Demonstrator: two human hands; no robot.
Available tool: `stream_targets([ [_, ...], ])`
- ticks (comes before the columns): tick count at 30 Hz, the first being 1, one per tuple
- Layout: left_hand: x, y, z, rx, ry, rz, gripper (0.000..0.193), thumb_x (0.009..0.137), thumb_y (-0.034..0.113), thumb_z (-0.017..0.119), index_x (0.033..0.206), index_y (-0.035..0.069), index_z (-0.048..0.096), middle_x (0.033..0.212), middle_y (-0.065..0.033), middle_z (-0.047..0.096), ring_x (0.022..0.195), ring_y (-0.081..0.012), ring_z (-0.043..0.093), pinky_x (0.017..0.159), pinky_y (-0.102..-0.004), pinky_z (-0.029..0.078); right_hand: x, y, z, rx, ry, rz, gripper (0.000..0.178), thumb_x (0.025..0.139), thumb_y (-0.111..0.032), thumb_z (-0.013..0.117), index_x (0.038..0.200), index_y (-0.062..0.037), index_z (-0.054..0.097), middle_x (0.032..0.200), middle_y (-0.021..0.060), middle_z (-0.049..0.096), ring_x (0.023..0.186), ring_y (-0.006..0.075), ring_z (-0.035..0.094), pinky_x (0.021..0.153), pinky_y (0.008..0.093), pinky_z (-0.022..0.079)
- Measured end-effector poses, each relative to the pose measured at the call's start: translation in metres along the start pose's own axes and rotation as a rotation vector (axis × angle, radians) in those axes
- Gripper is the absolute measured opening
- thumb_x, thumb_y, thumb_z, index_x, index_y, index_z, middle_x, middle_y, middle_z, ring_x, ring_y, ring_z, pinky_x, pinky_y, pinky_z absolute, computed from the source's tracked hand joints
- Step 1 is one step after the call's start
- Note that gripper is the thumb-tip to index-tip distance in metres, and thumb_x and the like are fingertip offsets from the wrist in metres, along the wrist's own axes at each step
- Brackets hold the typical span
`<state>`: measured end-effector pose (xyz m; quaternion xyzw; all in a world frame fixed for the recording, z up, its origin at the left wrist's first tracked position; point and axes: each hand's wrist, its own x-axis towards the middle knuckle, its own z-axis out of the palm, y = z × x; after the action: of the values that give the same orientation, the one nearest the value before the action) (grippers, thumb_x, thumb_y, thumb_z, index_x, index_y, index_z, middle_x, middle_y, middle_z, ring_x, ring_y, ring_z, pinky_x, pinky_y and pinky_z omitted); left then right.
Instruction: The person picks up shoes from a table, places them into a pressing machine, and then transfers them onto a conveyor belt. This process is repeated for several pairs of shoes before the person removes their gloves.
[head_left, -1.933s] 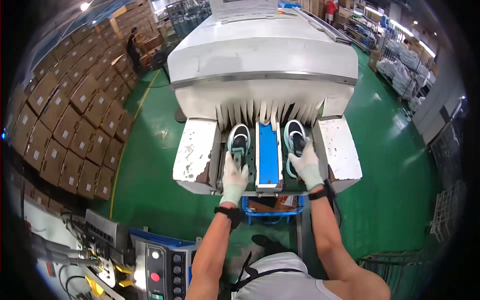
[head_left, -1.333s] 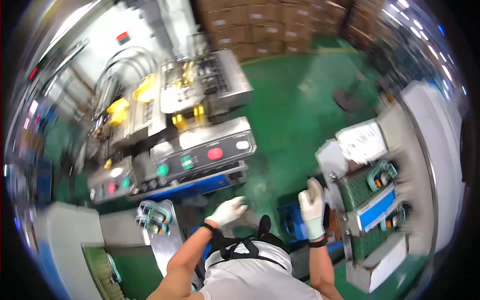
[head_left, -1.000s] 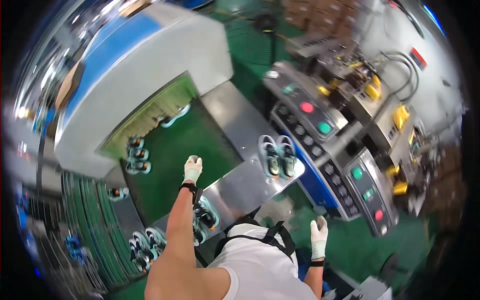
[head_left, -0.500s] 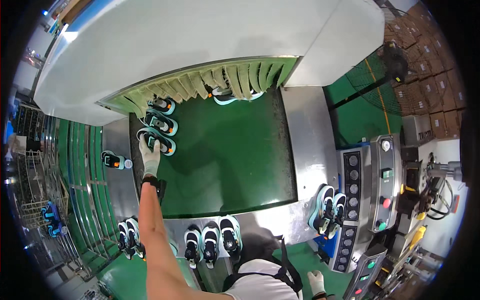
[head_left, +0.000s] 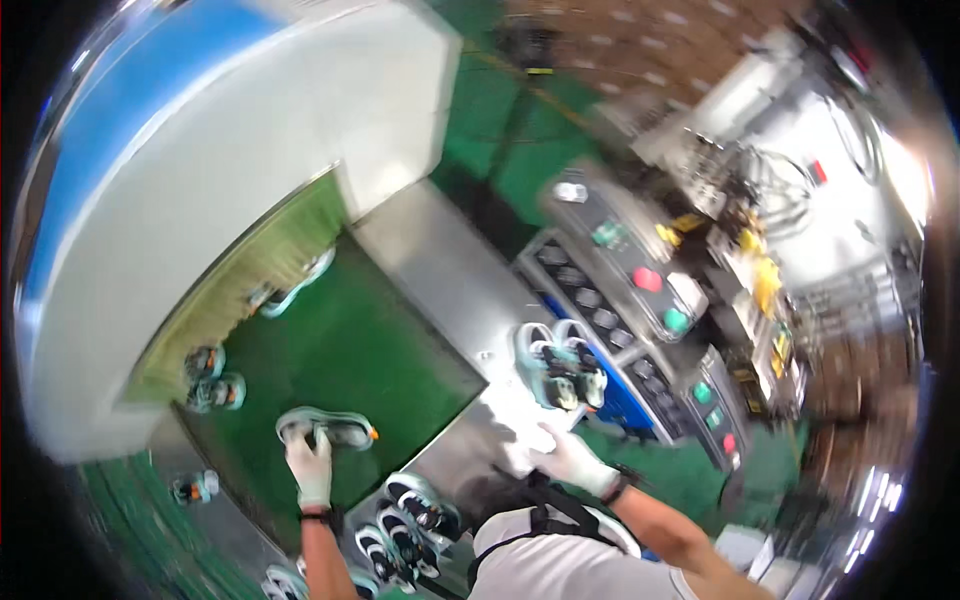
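Observation:
My left hand point(head_left: 309, 466), in a pale glove, grips the heel or collar end of a sneaker point(head_left: 345, 430) over the green conveyor belt point(head_left: 330, 370). The sneaker is dark and white with a light sole and an orange spot at its far end. My right hand point(head_left: 575, 462), also gloved, is low over the steel ledge point(head_left: 450, 455) beside a bright patch. Motion blur and glare smear its fingers. Just beyond it stands a pair of sneakers point(head_left: 560, 368). Several more sneakers point(head_left: 400, 530) stand along the near ledge, between my arms.
More sneakers point(head_left: 215, 392) lie on the belt near the green strip curtain point(head_left: 250, 260) of a white machine housing point(head_left: 230, 150). A single shoe point(head_left: 195, 487) rests on the left ledge. A control panel point(head_left: 630, 260) with coloured buttons stands to the right, below a fan stand point(head_left: 515, 120).
The view has swung to the right. My left hand has drawn a sneaker away from the row by the curtain. My right hand has risen from the lower edge to the ledge.

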<state>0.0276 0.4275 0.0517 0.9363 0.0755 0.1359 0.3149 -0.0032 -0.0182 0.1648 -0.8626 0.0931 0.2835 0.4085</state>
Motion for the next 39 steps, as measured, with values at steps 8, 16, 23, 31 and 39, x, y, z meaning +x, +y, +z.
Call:
stream_targets([
  [8,-0.023,0.335,0.088,-0.550,-0.520,0.512,0.017,0.082,0.006,0.072,0.097,0.000,0.065,0.093,-0.0151,0.060,0.081,-0.0304,0.063,0.071,-0.0372,0.052,-0.008,0.025,-0.016,-0.074,0.336,-0.221,0.044,0.084,-0.006,0.060,0.126,-0.0036,0.048,0.105,0.0234,0.062,0.102,0.0414,0.062,0.085,0.0469,0.051],
  [16,-0.068,0.620,0.118,-0.800,-0.707,1.228,0.048,0.084,0.005,0.072,0.128,-0.004,0.054,0.121,-0.0217,0.057,0.112,-0.0360,0.057,0.098,-0.0406,0.046,-0.175,0.155,-0.151,0.769,0.713,-0.076,0.067,0.084,-0.039,0.076,0.129,0.0052,0.054,0.105,0.0133,0.067,0.090,0.0188,0.064,0.082,0.0341,0.053],
  [23,-0.141,0.777,0.265,-0.800,-1.086,0.972,0.050,0.099,0.014,0.059,0.143,0.000,0.040,0.135,-0.0189,0.052,0.121,-0.0285,0.057,0.104,-0.0384,0.046,-0.274,0.272,-0.157,1.461,1.002,-0.197,0.040,0.088,-0.025,0.072,0.107,0.0085,0.061,0.093,0.0037,0.065,0.075,0.0071,0.058,0.062,0.0244,0.047],
  [31,-0.180,0.904,0.524,-0.197,-0.874,0.860,0.073,0.091,0.037,0.062,0.136,-0.013,0.036,0.127,-0.0409,0.049,0.117,-0.0521,0.053,0.103,-0.0482,0.044,-0.310,0.329,-0.118,1.632,1.340,-0.049,0.053,0.086,-0.029,0.076,0.123,0.0041,0.059,0.108,0.0069,0.068,0.090,0.0148,0.067,0.079,0.0300,0.056],
  [39,-0.145,0.927,0.584,-0.091,-0.820,1.032,0.046,0.088,0.018,0.058,0.118,-0.014,0.047,0.105,-0.0337,0.065,0.103,-0.0454,0.065,0.088,-0.0453,0.053,-0.312,0.320,-0.164,1.531,1.540,0.226,0.050,0.079,-0.040,0.081,0.057,-0.0055,0.052,0.061,-0.0065,0.050,0.059,0.0053,0.043,0.052,0.0287,0.034],
])
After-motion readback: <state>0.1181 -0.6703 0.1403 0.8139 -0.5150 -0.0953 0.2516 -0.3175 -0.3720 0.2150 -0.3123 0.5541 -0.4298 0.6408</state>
